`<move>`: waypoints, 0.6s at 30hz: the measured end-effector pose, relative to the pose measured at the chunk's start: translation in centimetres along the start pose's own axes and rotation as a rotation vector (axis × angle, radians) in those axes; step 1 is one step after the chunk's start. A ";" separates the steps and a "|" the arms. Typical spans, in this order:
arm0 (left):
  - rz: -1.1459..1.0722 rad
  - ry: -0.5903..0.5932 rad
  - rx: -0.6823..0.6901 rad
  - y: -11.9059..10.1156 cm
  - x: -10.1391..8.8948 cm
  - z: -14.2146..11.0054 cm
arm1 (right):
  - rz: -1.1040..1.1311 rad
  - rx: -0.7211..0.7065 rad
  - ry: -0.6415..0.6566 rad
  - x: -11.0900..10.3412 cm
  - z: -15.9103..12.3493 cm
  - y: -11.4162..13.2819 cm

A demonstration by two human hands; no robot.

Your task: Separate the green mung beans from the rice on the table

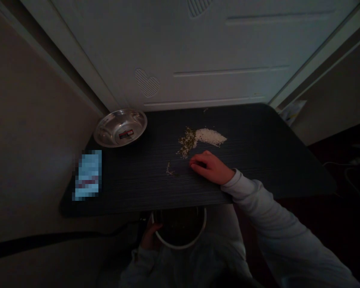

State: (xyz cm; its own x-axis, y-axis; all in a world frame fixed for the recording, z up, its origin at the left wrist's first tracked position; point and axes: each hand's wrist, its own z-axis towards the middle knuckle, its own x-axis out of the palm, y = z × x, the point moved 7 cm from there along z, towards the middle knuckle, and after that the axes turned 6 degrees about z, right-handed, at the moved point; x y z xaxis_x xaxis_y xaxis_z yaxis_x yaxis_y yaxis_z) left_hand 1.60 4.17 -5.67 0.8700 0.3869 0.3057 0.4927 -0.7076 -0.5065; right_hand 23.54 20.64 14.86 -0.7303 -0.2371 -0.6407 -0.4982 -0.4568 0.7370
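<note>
Rice [212, 137] and green grains [189, 137] are lying just past the curled right hand [211, 166] — I can't tell if it's pinching any. The left hand [150, 237] is gripping the bowl [183, 247] beside it — holding that steady should be helping.

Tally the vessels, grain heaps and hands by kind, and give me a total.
Vessels: 2 (metal bowl, pale-rimmed container)
Grain heaps: 2, touching (white heap, greenish heap)
Hands: 2 (left hand, right hand)
Total: 6
</note>
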 end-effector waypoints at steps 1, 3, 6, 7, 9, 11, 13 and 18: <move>-0.001 0.004 0.000 0.0 0.0 0.0 | -0.002 -0.002 0.005 0.0 0.0 0.0; -0.008 0.010 0.005 0.0 -0.1 -0.1 | -0.006 -0.005 0.015 0.1 0.0 0.0; -0.036 0.001 0.025 -0.2 -0.1 -0.2 | -0.010 -0.017 0.022 0.2 0.0 0.2; -0.047 -0.001 0.033 -0.2 0.0 -0.3 | -0.013 -0.020 0.021 0.2 0.0 0.2; -0.066 -0.002 0.045 -0.4 0.1 -0.4 | -0.021 -0.016 0.012 0.2 -0.1 0.2; -0.079 -0.005 0.052 -0.4 0.2 -0.4 | -0.028 -0.007 0.006 0.1 -0.1 0.2; -0.082 -0.013 0.049 -0.4 0.2 -0.3 | -0.034 0.001 0.007 0.0 -0.1 0.2; -0.058 -0.013 0.015 -0.3 0.0 -0.2 | -0.049 0.007 0.012 0.0 -0.1 0.0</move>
State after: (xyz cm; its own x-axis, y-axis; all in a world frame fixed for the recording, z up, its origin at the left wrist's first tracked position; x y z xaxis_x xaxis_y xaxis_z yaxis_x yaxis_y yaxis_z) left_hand 1.46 4.29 -5.29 0.8403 0.4344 0.3243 0.5421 -0.6748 -0.5008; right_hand 23.55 20.54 14.86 -0.6996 -0.2249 -0.6783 -0.5364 -0.4618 0.7064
